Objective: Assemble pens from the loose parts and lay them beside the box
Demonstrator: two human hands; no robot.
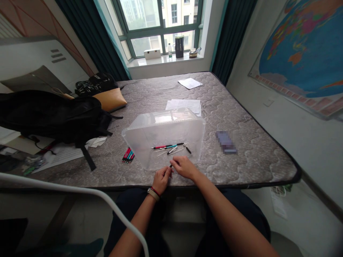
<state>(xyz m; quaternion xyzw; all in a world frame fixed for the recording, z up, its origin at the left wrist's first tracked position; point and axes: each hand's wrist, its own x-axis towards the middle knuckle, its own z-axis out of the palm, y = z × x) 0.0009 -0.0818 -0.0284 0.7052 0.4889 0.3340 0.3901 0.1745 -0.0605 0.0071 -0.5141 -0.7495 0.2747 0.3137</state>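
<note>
My left hand and my right hand meet at the front of the mattress, just before a clear plastic box. Both have their fingers pinched on a small dark pen part, mostly covered by the fingertips. The box lies on its side with its opening towards me. Inside it are a red and black pen, a teal and black pen, thin white refills and a short black pen piece. A bundle of red, teal and black pens rests left of the box.
Paper sheets lie behind the box, another sheet farther back. A blurred-out phone-like item is to the right. At left sit a black backpack and a tan pouch. A white curved tube crosses the lower left.
</note>
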